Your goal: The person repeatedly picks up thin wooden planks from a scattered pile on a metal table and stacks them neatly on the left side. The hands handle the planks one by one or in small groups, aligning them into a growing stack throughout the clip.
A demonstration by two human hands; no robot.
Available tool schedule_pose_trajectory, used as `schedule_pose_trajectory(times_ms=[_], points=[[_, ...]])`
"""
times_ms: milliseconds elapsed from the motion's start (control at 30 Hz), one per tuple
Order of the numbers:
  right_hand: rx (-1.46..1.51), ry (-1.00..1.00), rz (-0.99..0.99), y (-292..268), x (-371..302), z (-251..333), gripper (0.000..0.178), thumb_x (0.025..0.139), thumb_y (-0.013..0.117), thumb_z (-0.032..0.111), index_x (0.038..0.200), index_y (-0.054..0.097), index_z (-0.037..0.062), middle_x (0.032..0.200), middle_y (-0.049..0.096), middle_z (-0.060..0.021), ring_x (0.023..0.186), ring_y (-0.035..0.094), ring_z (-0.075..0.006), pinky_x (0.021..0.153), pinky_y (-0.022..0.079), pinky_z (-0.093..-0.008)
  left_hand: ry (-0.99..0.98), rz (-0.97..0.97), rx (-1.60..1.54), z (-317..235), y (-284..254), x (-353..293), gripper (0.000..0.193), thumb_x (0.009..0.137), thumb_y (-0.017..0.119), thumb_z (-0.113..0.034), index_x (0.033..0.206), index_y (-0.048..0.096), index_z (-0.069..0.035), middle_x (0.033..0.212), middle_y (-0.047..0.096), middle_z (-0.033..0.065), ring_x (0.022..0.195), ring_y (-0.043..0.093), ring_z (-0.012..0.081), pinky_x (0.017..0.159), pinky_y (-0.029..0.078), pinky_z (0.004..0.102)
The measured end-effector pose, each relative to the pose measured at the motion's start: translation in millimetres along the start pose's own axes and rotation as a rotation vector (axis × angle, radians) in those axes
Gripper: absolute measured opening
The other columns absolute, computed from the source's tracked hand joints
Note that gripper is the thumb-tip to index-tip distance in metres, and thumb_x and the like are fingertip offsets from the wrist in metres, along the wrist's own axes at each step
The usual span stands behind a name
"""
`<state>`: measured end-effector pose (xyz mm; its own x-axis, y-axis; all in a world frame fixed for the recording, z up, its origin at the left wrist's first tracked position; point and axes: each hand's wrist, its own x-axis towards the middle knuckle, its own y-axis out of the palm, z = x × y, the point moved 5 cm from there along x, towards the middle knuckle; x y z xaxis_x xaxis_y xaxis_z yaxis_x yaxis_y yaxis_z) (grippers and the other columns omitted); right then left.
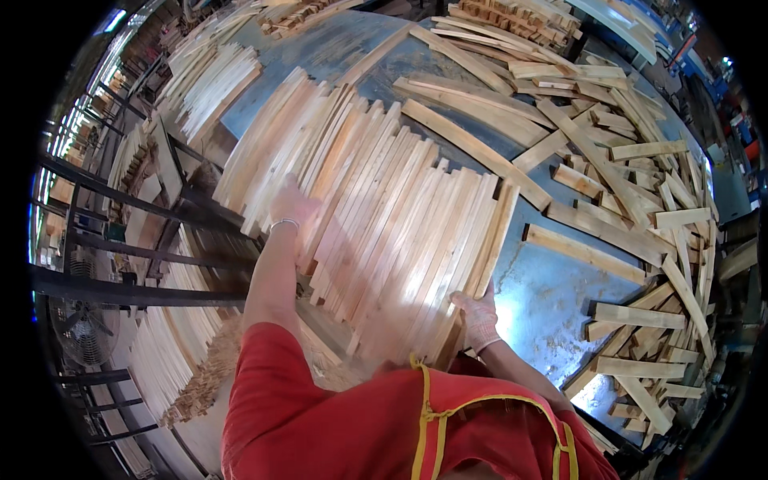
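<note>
A wide row of pale wooden strips lies side by side on the blue table, their ends uneven. My left hand, with a bracelet at the wrist, is over the left part of the row; motion blurs its fingers. At the row's right end, my right hand wears a thin whitish glove. Its thumb rests on the near end of the outermost wooden strip, which the hand grips from the side. The fingers on the far side of the wood are partly hidden.
Loose boards and offcuts lie heaped along the right of the blue table. Another bundle of strips lies at the far left. Dark metal rails and a fan stand at left, near stacked strips.
</note>
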<state>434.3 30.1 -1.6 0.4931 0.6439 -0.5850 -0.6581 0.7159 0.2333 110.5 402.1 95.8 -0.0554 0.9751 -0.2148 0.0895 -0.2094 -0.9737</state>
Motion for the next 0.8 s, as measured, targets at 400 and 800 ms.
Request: schedule_pose_trajectory(times_ms=[400, 800], points=[[-0.101, 0.063, -0.041, 27, 44, 21, 0.106, 0.081, 0.079, 0.000, 0.170, 0.023, 0.0057, 0.118, 0.068, -0.0114, 0.098, 0.065, -0.0216, 0.086, 0.056, -0.0374, -0.049, -0.066, -0.103, -12, -19, 14, 0.088, 0.081, 0.080, -0.038, 0.154, 0.043, -0.004, 0.138, 0.068, 0.0270, 0.128, 0.067, 0.0413, 0.106, 0.055, 0.0463], [0.159, 0.187, -0.187, 124, 57, -2, 0.095, 0.083, 0.078, -0.005, 0.165, 0.034, 0.0163, 0.130, 0.065, -0.0154, 0.106, 0.066, -0.0326, 0.088, 0.058, -0.0535, 0.083, 0.048, 0.057, 38, -31, 121, 0.104, 0.084, 0.075, -0.048, 0.168, 0.027, -0.007, 0.143, 0.063, 0.0257, 0.133, 0.063, 0.0368, 0.112, 0.053, 0.0401]])
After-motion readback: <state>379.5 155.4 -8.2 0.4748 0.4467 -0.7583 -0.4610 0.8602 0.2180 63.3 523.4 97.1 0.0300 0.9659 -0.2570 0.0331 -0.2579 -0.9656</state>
